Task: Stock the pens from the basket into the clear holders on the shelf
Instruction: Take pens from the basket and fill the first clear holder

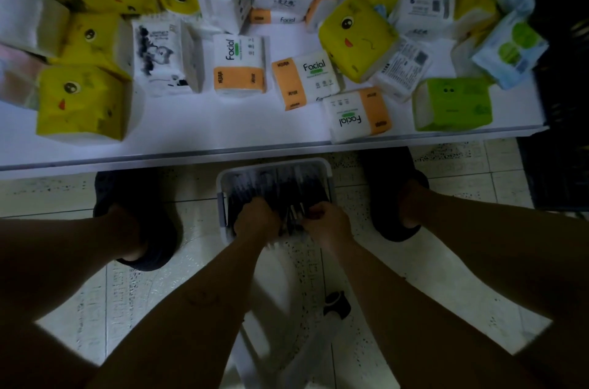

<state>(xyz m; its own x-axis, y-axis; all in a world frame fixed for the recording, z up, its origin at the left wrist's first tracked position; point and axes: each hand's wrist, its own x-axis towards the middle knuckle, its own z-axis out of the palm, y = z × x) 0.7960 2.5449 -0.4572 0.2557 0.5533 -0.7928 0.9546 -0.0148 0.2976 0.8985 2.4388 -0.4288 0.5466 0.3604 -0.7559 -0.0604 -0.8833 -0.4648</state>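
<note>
Legs and arms: two bare legs sit wide apart, closest to us. Two bare arms go down between them to get at the low basket.
Floor: pale square tiles with black specks, hard and smooth. The basket sits on it between the feet, easy to reach.
Shelf: a long flat white shelf runs across the top. No clear holders show on it here.
Tissue packs: soft, puffy plastic tissue packs in yellow, orange-and-white, green and blue lie all over the shelf. Some stand up and some have tipped over.
Shoes: dark rounded shoes, one on each side of the basket.
Basket: a small whitish plastic basket with round corners, half under the shelf edge. It looks full, so the job has likely just begun.
Left grip: the left hand is in the basket. Its fingers are curled tight, and it looks like they hold a bunch of pens.
Right grip: the right hand is just beside it. Its fingers seem to pinch the same bunch, maybe to tidy it.
Pens: thin dark plastic pens lie side by side in the basket. It is dim there, so I cannot count them.
</note>
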